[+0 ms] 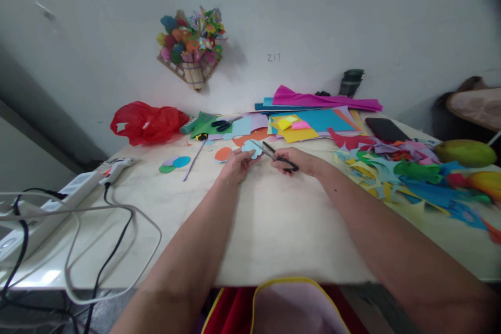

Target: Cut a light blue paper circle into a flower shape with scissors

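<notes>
Near the middle of the table, my left hand (237,165) pinches a light blue paper flower (252,148) with a scalloped outline. My right hand (291,160) grips a pair of black-handled scissors (270,151), and their blades are parted and point left at the flower's edge. Whether the blades touch the paper I cannot tell. Just left of my left hand lies an orange paper circle (223,154). Farther left, blue (181,162), green (167,169) and lilac paper circles overlap one another.
Paper scraps (415,172) cover the right side, near a dark phone (386,129). Coloured sheets (313,119) lie at the back with a second pair of scissors (222,125) and a red plastic bag (146,122). Power strips (78,188) and loose cables (129,214) occupy the left.
</notes>
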